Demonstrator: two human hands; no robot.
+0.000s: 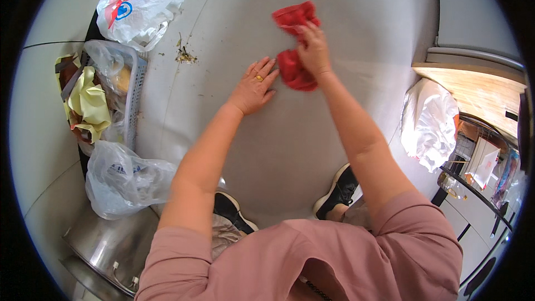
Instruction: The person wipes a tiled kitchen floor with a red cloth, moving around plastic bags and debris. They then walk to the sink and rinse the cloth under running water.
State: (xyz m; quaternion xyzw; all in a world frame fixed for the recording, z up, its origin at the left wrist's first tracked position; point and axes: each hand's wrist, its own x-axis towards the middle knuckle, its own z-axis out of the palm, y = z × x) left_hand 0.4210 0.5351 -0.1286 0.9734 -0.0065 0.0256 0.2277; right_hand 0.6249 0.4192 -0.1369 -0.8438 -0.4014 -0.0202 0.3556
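Ahead of me on the grey tiled floor (250,146) lies a red cloth (297,76), bunched in the middle. My right hand (314,48) grips its middle, so that one part spreads beyond the fingers and another lies below the hand. Just left of the cloth, my left hand (256,88) is laid palm down with its fingers apart, a yellow ring on one finger. It holds nothing. A small heap of debris (185,56) is on the floor farther left.
Along the left stand a printed white plastic bag (142,8), a grey-blue plastic basket (136,71) with bags in it and a clear plastic bag (125,179). At right are a white bag (430,123), a wooden board (480,92) and a wire rack (464,146).
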